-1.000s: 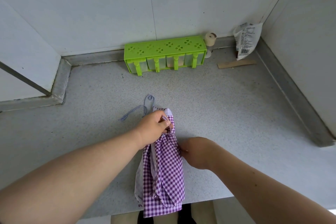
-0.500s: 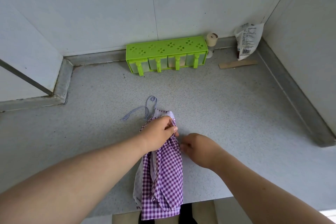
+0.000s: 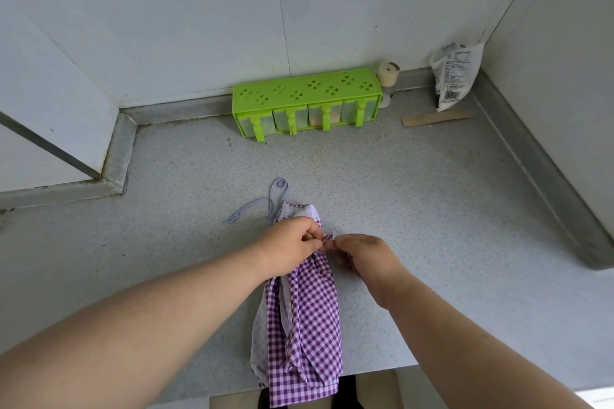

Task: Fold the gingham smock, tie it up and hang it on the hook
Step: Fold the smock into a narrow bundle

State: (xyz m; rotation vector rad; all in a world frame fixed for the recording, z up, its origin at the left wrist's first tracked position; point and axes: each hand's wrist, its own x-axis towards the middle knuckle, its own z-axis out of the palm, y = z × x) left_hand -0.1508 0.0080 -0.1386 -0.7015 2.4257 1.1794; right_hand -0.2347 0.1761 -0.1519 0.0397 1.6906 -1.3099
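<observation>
The smock [image 3: 304, 315] lies folded into a long narrow strip on the desk [image 3: 415, 202], its near end hanging over the front edge. Both hands meet near its far end: the left hand [image 3: 292, 247] grips the bunched cloth with curled fingers, and the right hand [image 3: 363, 252] pinches a small bit of fabric beside it. A thin blue string [image 3: 262, 204] trails on the desk beyond the smock. A green box [image 3: 307, 101] stands at the wall

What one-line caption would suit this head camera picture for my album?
Left hand and right hand pinch a strap of the folded gingham smock on a speckled counter.
</observation>
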